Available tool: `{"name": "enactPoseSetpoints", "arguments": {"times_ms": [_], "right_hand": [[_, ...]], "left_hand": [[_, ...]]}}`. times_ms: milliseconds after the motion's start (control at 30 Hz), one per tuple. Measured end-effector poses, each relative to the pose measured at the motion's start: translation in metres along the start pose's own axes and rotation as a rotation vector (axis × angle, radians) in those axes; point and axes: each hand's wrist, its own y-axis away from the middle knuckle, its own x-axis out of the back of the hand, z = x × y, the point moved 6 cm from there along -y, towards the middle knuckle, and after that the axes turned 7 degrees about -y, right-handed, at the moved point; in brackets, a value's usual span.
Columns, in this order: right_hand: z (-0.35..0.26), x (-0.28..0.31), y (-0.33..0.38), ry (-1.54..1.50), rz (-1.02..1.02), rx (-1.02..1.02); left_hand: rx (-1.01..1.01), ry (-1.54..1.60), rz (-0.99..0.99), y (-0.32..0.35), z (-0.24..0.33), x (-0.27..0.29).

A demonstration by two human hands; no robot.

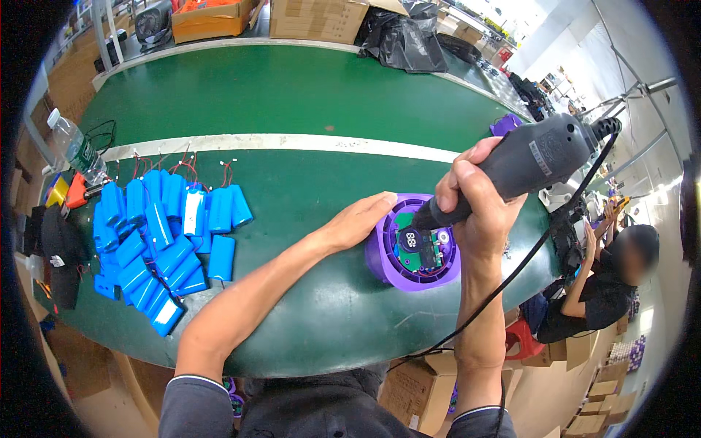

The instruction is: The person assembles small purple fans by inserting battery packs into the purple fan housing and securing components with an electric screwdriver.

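Note:
My right hand (482, 193) is wrapped round a black corded electric screwdriver (537, 157), tilted so that its tip points down and left. That tip meets a green circuit board (410, 257) inside a round purple housing (380, 269); the exact contact spot is hidden. A small dark display (410, 239) shows on the board. With my left hand (361, 221) I hold the housing by its upper left side, the fingers lying along its rim. The housing stands on the green table (307, 292), its open side facing up.
Left of my forearm lies a pile of blue wrapped battery packs (157, 241) with thin wires. Behind it stands a plastic bottle (77, 150). The screwdriver's black cable (522, 281) hangs past my right forearm. Cardboard boxes (318, 18) line the far side. Another person (602, 292) sits at right.

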Motion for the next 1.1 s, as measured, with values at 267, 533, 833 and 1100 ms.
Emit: {"name": "enactPoseSetpoints", "arguments": {"times_ms": [267, 533, 833, 1100], "right_hand": [[-0.031, 0.011, -0.002, -0.111, 0.052, 0.109], [-0.044, 0.024, 0.005, -0.145, 0.078, 0.116], [-0.067, 0.070, 0.018, -0.035, 0.134, 0.166], [-0.054, 0.086, 0.018, -0.025, 0.145, 0.122]], "left_hand": [[-0.299, -0.452, 0.325, 0.014, 0.049, 0.031], [-0.535, -0.893, 0.100, 0.019, 0.090, -0.020], [-0.504, -1.009, 0.259, 0.012, 0.093, -0.018], [-0.231, -0.882, 0.345, -0.001, 0.076, -0.026]]}}
